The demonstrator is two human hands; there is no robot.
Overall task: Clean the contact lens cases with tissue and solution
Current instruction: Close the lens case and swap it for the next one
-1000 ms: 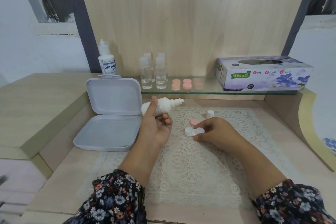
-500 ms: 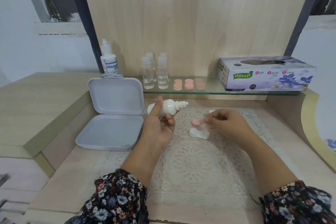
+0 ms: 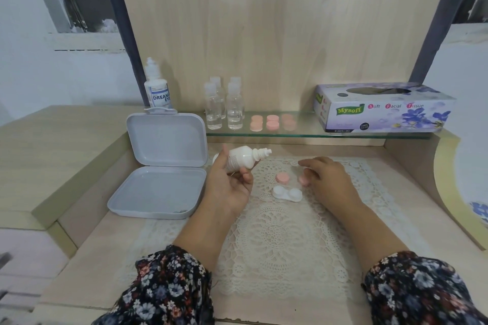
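Small bottle gripped in the left hand (image 3: pixel 229 184); lens case (image 3: pixel 287 193) lying open on the lace mat (image 3: pixel 277 245)

Nearest, floral sleeves (image 3: pixel 169 287) are seen over a cream lace mat with a round openwork pattern, spread on a pale wood table (image 3: pixel 79 280). On the mat, between the hands, a glossy white case with two round cups is laid, both uncapped. Just beyond it a flat pink cap (image 3: pixel 282 178) is set; a second pink cap (image 3: pixel 303 180) is touched by the thumb of the right hand (image 3: pixel 327 179), whose fingers are loosely spread, palm down. A smooth white bottle (image 3: pixel 243 158) is gripped by the left hand, its ribbed nozzle pointed right. To the left, a grey plastic box (image 3: pixel 158 187) with rounded corners is propped open. Farther back, on a glass shelf (image 3: pixel 303 132), clear vials (image 3: pixel 224 105), more pink caps (image 3: pixel 272 123) and a floral tissue box (image 3: pixel 383 108) are ranged
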